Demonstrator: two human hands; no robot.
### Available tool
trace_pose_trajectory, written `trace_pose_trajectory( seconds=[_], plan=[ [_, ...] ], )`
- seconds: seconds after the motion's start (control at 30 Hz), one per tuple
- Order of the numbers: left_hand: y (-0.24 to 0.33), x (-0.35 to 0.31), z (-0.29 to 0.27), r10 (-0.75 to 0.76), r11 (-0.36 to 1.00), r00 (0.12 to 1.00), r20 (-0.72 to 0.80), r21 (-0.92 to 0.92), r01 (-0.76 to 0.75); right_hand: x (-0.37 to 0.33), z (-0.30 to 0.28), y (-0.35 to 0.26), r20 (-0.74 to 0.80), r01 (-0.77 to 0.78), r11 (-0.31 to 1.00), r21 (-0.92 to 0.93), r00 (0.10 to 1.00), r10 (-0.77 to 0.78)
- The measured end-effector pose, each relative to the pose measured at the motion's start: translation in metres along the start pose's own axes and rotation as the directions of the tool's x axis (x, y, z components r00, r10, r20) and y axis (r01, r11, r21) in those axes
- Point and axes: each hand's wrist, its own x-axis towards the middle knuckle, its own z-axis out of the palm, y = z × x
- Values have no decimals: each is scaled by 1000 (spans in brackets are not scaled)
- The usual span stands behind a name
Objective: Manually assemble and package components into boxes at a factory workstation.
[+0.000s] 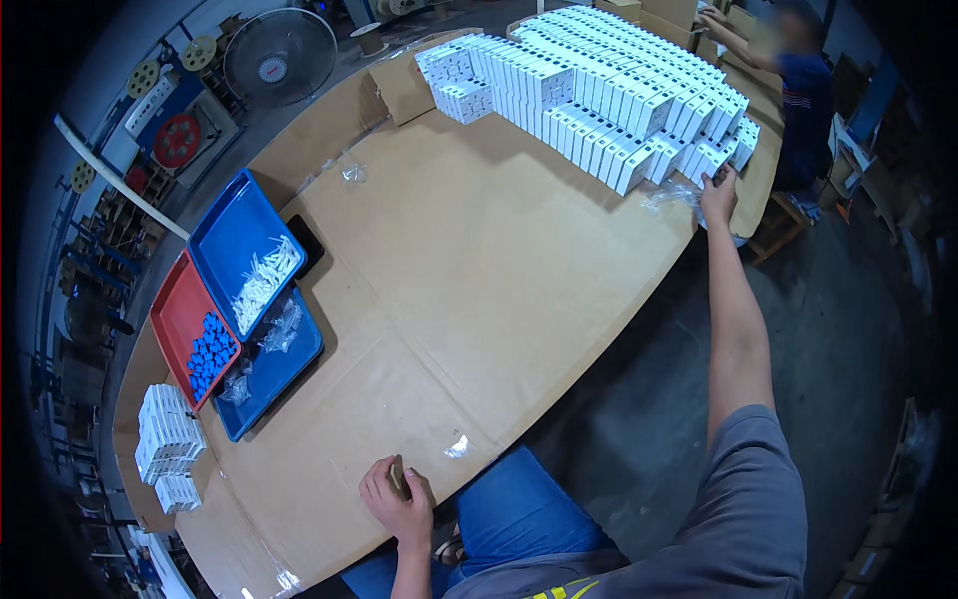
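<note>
My right arm stretches far out to the right. My right hand (718,196) has its fingers closed on a white plastic box (707,163) at the near right end of a large block of them. These boxes (599,95) are flat and square with dark openings in their faces, and stand packed in long stepped rows. My left hand (399,499) rests by the table's near edge, fingers loosely curled and thumb apart, with nothing visible between them. Bare cardboard table top (429,280) lies between my left hand and the rows.
Left of centre, a blue tray (215,235) holds white slender parts and a red tray (172,317) holds blue pieces, above another blue tray (289,374) with clear plastic bags. A smaller white stack (168,434) stands far left. A person (803,100) works at the far right.
</note>
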Motion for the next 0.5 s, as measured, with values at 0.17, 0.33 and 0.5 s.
trace_pose_trajectory(
  seconds=[0.17,0.33,0.5],
  plan=[
    [4,0,4,12,1000,1000,5,-19,-12,12,-14,13,12,56,997,46,998,-57],
    [9,-1,3,15,1000,1000,6,-12,-15,19,-20,37,92,68,997,-40,994,-64],
    [8,-2,0,-35,999,999,-14,-11,35,12,-11,33,117,42,981,189,991,-65]
  ],
)
